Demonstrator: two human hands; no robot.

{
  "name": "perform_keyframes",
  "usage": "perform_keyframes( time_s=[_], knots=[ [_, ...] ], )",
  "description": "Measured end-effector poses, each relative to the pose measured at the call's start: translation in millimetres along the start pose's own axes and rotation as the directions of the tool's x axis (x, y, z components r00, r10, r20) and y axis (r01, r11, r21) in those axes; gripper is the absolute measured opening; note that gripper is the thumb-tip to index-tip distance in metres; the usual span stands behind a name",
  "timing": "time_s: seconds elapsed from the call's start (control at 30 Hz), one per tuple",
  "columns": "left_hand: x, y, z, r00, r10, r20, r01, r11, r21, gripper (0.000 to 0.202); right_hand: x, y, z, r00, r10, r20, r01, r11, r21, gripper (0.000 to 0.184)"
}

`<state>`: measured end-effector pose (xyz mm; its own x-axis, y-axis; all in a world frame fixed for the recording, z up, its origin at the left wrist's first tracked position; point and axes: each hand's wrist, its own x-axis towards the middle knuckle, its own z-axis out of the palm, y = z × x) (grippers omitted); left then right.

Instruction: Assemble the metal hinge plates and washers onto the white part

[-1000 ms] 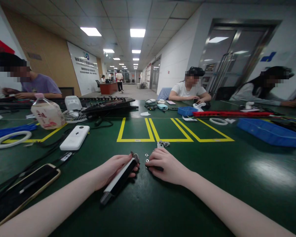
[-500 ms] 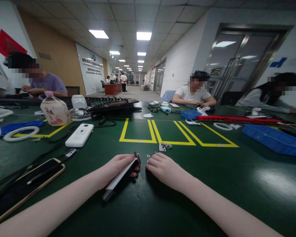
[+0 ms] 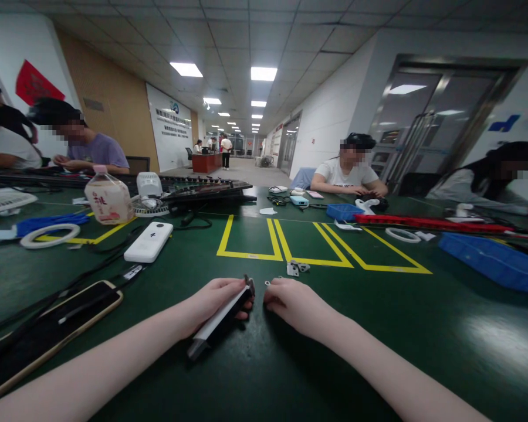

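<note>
My left hand (image 3: 207, 303) is wrapped round a short length of silver and black metal profile (image 3: 219, 323), held at a slant over the table. At the profile's far end, by my thumb and fingertips, sits a small metal bracket (image 3: 250, 285). Close by on the right, my right hand (image 3: 295, 302) is low over the table, fingers curled and pinched together. Whatever is between those fingertips is hidden. A tiny ring-shaped metal part (image 3: 267, 283) shows at the edge of that hand. Just beyond the knuckles lie small metal brackets (image 3: 295, 268).
Yellow tape outlines (image 3: 250, 256) mark the green table ahead. To the left are a white power bank (image 3: 148, 242), a phone-like black slab (image 3: 70, 328), cables and a drink bottle (image 3: 108, 196). A blue tray (image 3: 488, 264) stands right. Several people sit around the table.
The view has tilted up slightly, so everything appears lower and further right. My right fingers have shifted over the tiny parts, and fewer of them show. My left hand keeps its hold on the profile.
</note>
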<state>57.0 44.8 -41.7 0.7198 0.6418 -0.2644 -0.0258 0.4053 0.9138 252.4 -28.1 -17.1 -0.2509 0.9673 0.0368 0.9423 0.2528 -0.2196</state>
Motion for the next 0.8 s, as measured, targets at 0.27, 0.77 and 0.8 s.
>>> perform_keyframes(
  time_s=[0.27, 0.77, 0.8],
  knots=[
    [4, -5, -5.8, 1.0, 0.018, 0.025, -0.02, 0.998, 0.058, 0.035, 5, 6, -3, 1.0, 0.018, 0.024, -0.02, 0.997, 0.078, 0.003],
    [5, -11, 0.1, 0.987, 0.146, 0.065, -0.156, 0.969, 0.194, 0.042, 0, 5, -3, 0.999, 0.036, 0.009, -0.037, 0.986, 0.162, 0.005],
    [5, -12, 0.1, 0.985, 0.163, 0.058, -0.172, 0.961, 0.218, 0.042, 0, 5, -1, 1.0, 0.019, 0.008, -0.021, 0.98, 0.2, 0.007]
  ],
)
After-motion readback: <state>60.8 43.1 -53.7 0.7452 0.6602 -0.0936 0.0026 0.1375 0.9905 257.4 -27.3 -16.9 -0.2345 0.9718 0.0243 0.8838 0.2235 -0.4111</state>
